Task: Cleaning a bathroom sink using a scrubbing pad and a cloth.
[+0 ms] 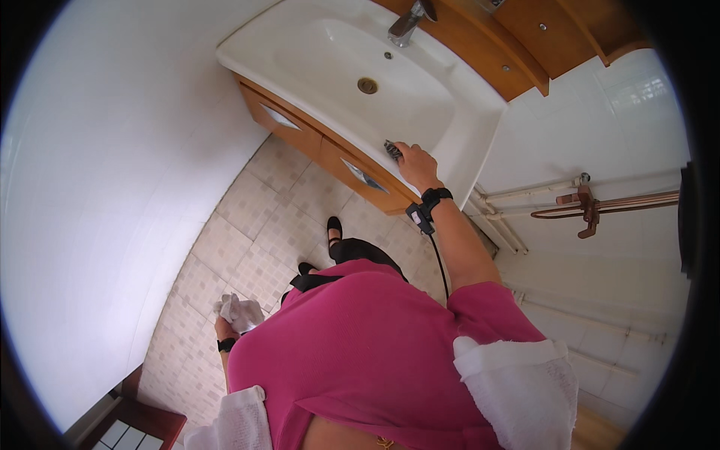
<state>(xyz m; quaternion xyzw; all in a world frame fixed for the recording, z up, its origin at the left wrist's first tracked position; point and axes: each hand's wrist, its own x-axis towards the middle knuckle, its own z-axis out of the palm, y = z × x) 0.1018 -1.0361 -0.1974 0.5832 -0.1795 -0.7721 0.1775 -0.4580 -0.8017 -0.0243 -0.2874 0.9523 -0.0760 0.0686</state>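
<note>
in the head view, the right hand (418, 166) sits between one and two o'clock, its fingers curled round a small grey-black wad (392, 150) that pokes out at their tips, toward eleven o'clock from the knuckles. the wad is at the front edge of a white washbasin (300, 37), which spreads across twelve o'clock; whether it presses on the surface, i cannot tell. a black wristband (436, 196) circles that wrist, with a small dark device (420, 217) just beside it and a black cable (440, 266) running down toward six.

the left hand (223, 328) is at eight o'clock, grasping a crumpled whitish cloth (240, 311) that bunches above it and hides most of the fingers. this cloth hangs over the tiled floor (217, 244), well apart from the basin. a dark band (226, 344) is on this wrist too.

around them: a chrome tap (406, 26) stands on the basin's far rim, past twelve, with a round drain (367, 86) nearer the middle. a brown cabinet (330, 154) is under the basin, and a wooden shelf unit (517, 37) is at one. pale pipes (532, 190) and a brownish wall fitting (589, 212) lie around three. the person's pink top (360, 337) fills six.
</note>
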